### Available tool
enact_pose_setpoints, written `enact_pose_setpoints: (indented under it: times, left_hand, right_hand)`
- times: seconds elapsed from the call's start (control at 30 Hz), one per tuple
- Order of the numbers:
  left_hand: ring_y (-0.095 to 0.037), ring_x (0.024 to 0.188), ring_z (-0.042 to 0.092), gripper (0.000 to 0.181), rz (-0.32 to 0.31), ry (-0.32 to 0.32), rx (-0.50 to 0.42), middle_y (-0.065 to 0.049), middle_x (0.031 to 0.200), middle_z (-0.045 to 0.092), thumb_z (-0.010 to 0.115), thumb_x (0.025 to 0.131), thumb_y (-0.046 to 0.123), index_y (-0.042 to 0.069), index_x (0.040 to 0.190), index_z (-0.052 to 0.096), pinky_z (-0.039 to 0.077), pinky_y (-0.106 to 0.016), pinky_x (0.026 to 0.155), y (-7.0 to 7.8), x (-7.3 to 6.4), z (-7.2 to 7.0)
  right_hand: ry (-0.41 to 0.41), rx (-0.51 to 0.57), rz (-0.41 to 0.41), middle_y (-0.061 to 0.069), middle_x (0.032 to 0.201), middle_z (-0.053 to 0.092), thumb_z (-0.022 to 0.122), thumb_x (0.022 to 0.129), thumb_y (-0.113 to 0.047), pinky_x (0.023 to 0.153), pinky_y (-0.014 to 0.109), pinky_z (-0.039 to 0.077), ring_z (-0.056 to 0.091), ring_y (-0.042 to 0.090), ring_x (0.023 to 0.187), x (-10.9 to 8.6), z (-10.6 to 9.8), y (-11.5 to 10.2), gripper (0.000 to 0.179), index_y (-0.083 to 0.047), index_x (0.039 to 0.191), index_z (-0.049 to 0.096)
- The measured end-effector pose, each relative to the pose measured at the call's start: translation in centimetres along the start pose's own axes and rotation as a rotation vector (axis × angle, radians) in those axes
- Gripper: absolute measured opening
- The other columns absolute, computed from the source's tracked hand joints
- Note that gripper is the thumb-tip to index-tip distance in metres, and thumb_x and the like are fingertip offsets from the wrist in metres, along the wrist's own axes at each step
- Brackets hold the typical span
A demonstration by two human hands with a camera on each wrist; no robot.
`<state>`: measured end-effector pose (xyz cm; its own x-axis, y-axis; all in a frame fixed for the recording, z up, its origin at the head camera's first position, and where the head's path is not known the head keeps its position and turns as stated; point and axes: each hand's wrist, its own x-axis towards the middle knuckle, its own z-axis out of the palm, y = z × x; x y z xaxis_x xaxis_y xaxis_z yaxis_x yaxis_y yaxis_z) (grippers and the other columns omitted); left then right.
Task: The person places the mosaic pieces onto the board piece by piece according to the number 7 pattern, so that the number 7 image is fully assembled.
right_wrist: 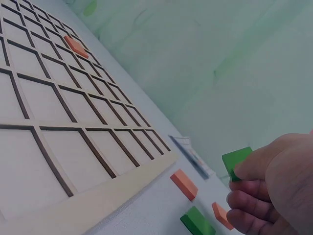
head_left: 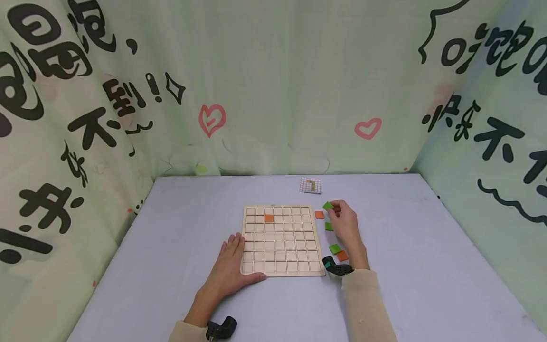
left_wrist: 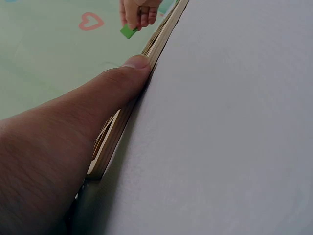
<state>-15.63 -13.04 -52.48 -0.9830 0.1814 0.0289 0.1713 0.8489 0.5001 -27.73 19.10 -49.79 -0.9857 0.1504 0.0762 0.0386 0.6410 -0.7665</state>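
A wooden grid board (head_left: 284, 274) lies flat, with one orange square tile (head_left: 268, 218) in a cell of its second row from the back. My left hand (head_left: 231, 266) rests at the board's front left corner, fingers stretched along the left side and thumb on the front edge. Beyond the board's right edge, my right hand (head_left: 345, 223) pinches a green square tile (right_wrist: 237, 159) between thumb and fingertips, raised above the table. Near that hand lie an orange tile (head_left: 319, 215) and a green tile (head_left: 328, 227). Closer to me, another green tile (head_left: 335, 249) touches an orange one (head_left: 342, 255).
A small card with a printed grid pattern (head_left: 310, 185) lies behind the board, near the far edge of the white-covered table (head_left: 192, 213). Curtains with black writing and red hearts (head_left: 212, 120) surround the table at the back and sides.
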Motion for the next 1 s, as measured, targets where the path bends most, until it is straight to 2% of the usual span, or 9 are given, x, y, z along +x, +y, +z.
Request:
enact_pose_setpoints:
  times: [0.2,0.6,1.0]
  left_hand:
    - [-0.036,0.156,0.016,0.123,-0.001,-0.002,0.006,-0.022,0.165,0.024,0.073,0.072,0.074,-0.005,0.155,0.028,0.015,-0.05,0.129,0.0,0.0,0.0]
    - [-0.035,0.156,0.017,0.123,0.001,0.003,0.013,-0.022,0.165,0.024,0.072,0.072,0.074,-0.005,0.155,0.028,0.015,-0.05,0.129,0.0,0.0,0.1]
    - [-0.035,0.156,0.016,0.123,-0.003,-0.002,0.01,-0.022,0.165,0.023,0.072,0.072,0.074,-0.005,0.155,0.027,0.015,-0.05,0.129,-0.1,0.1,0.2]
  right_hand:
    - [-0.024,0.022,-0.042,0.018,0.114,0.064,0.052,0.104,-0.018,0.075,0.031,0.05,0.058,0.027,0.097,-0.3,0.1,-0.8,0.034,0.0,0.132,0.056]
    - [-0.049,0.039,-0.098,0.018,0.11,0.064,0.056,0.102,-0.017,0.075,0.032,0.052,0.061,0.029,0.097,-0.6,0.9,-1.7,0.031,0.0,0.128,0.055]
    - [-0.058,0.026,-0.152,0.019,0.107,0.064,0.059,0.1,-0.011,0.081,0.038,0.054,0.062,0.029,0.098,-0.6,2.0,-2.6,0.026,0.002,0.123,0.057]
